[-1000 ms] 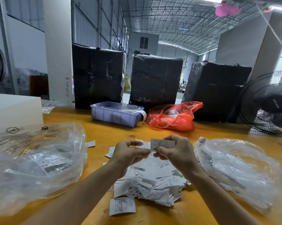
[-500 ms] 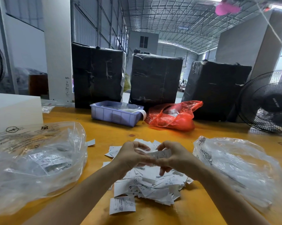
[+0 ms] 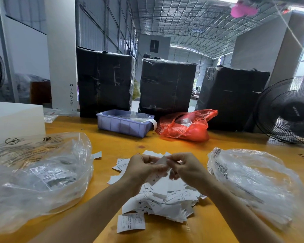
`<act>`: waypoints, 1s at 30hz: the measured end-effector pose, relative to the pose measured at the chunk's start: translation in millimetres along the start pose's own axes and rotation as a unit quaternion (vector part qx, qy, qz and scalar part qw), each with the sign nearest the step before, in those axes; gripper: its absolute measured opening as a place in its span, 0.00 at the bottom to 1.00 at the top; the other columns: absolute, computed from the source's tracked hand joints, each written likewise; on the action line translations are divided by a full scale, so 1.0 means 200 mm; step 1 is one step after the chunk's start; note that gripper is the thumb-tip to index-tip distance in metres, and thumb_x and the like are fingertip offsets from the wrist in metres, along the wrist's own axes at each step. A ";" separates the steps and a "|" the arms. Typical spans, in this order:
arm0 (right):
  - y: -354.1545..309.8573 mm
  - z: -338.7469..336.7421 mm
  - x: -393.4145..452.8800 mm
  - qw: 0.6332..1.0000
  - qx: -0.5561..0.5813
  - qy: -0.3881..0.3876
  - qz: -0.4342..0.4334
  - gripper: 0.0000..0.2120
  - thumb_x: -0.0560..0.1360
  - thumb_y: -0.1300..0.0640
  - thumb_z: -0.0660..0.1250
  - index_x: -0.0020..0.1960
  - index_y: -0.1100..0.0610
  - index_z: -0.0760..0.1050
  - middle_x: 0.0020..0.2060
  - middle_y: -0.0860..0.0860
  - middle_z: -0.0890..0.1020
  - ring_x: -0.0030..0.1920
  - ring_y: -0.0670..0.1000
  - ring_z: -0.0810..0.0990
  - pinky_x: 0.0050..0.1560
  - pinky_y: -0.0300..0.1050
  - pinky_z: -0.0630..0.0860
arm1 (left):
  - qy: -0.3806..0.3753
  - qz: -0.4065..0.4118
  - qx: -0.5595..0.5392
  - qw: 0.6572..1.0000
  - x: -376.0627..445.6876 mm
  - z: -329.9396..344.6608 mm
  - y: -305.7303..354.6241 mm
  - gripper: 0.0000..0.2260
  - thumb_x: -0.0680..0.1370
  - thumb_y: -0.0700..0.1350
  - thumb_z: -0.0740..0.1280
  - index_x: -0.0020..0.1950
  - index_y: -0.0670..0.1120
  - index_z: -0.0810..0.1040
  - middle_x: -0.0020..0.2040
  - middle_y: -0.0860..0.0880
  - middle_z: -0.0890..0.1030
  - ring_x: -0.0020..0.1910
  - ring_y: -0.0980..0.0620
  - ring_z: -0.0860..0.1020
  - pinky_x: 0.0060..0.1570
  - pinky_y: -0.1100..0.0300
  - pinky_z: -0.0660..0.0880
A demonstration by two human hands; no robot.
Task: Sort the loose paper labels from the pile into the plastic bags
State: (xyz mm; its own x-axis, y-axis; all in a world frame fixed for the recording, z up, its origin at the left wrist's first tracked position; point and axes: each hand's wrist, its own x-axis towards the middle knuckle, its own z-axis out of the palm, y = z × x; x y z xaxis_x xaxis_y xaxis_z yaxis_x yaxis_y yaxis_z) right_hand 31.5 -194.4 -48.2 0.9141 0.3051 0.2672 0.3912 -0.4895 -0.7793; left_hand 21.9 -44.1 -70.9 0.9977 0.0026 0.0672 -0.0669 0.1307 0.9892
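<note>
Now I see the left hand (image 3: pixel 142 168) and right hand (image 3: pixel 184 166) meeting above the heaped white paper pile (image 3: pixel 167 195), fingertips together pinching a small white paper label (image 3: pixel 162 161).

The label pile (image 3: pixel 165 195) is being flanked by two bags (image 3: pixel 41 174) (image 3: pixel 252 178) at the bench's (image 3: pixel 112 146) near edge. The far edge is being occupied by a tray (image 3: pixel 123 123) and parcels (image 3: pixel 167 85).

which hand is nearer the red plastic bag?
Right. The right hand sits almost straight in front of the red plastic bag; the left hand is further off to the left. Both pinch one label.
</note>
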 end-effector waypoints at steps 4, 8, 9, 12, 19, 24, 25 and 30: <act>0.00 0.02 0.00 0.997 0.011 0.074 -0.018 0.07 0.76 0.63 0.67 0.52 0.58 0.79 0.34 0.50 0.81 0.27 0.43 0.78 0.33 0.43 0.76 | 0.031 -0.010 -0.056 0.998 0.00 0.01 -0.01 0.12 0.66 0.34 0.75 0.47 0.36 0.80 0.38 0.42 0.83 0.33 0.47 0.83 0.30 0.61 0.76; -0.02 0.03 -0.01 0.991 -0.004 0.117 -0.072 0.07 0.75 0.58 0.69 0.48 0.61 0.82 0.36 0.51 0.83 0.32 0.46 0.82 0.36 0.45 0.80 | 0.067 -0.034 -0.143 0.987 0.02 0.00 0.00 0.09 0.67 0.34 0.74 0.45 0.39 0.79 0.36 0.42 0.83 0.33 0.47 0.82 0.37 0.58 0.74; -0.03 0.04 -0.01 0.991 -0.009 0.101 -0.084 0.09 0.74 0.57 0.70 0.50 0.61 0.82 0.38 0.51 0.84 0.34 0.47 0.83 0.39 0.46 0.81 | 0.073 -0.040 -0.163 0.983 0.02 0.00 0.00 0.10 0.67 0.34 0.74 0.46 0.39 0.79 0.36 0.42 0.83 0.33 0.48 0.82 0.37 0.58 0.74; -0.03 0.06 -0.02 0.993 -0.019 0.061 -0.098 0.17 0.68 0.56 0.76 0.55 0.60 0.80 0.42 0.53 0.85 0.41 0.47 0.83 0.45 0.45 0.81 | 0.075 -0.068 -0.236 0.967 0.02 0.01 0.01 0.16 0.65 0.35 0.73 0.51 0.39 0.77 0.38 0.42 0.82 0.35 0.48 0.78 0.33 0.59 0.74; -0.02 0.07 -0.03 0.992 0.038 0.076 -0.095 0.13 0.68 0.60 0.76 0.51 0.63 0.81 0.37 0.54 0.85 0.35 0.49 0.84 0.42 0.45 0.82 | 0.060 -0.065 -0.257 0.962 0.01 0.04 0.01 0.04 0.74 0.38 0.69 0.46 0.42 0.76 0.37 0.44 0.80 0.38 0.49 0.76 0.39 0.61 0.72; -0.02 0.03 -0.02 0.992 0.070 0.077 -0.078 0.07 0.70 0.62 0.73 0.48 0.63 0.82 0.37 0.56 0.85 0.34 0.51 0.84 0.41 0.47 0.82 | 0.035 -0.056 -0.190 0.980 0.00 0.04 0.00 0.07 0.74 0.43 0.69 0.49 0.41 0.78 0.36 0.46 0.80 0.37 0.50 0.75 0.35 0.59 0.71; -0.02 0.01 -0.01 0.992 0.071 0.078 -0.070 0.06 0.71 0.63 0.72 0.48 0.63 0.82 0.37 0.56 0.85 0.34 0.50 0.84 0.41 0.46 0.82 | 0.035 -0.055 -0.164 0.984 0.00 0.03 0.00 0.08 0.74 0.44 0.69 0.48 0.41 0.78 0.37 0.46 0.79 0.37 0.49 0.75 0.35 0.59 0.71; 0.00 -0.05 0.00 0.992 0.076 0.087 -0.048 0.05 0.74 0.65 0.68 0.49 0.63 0.82 0.37 0.54 0.84 0.35 0.47 0.81 0.38 0.39 0.79 | 0.040 -0.033 -0.050 0.997 0.00 -0.02 0.01 0.05 0.72 0.44 0.72 0.39 0.44 0.81 0.35 0.46 0.84 0.34 0.51 0.77 0.33 0.63 0.73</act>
State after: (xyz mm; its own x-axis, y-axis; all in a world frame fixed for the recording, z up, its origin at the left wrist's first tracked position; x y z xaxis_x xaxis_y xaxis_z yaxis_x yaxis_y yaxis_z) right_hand 32.5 -203.0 -41.9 0.8832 0.1926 0.4277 0.4688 -0.3317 -0.8187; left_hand 22.5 -40.6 -69.4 0.9975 0.0702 -0.0121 -0.0045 0.2323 0.9726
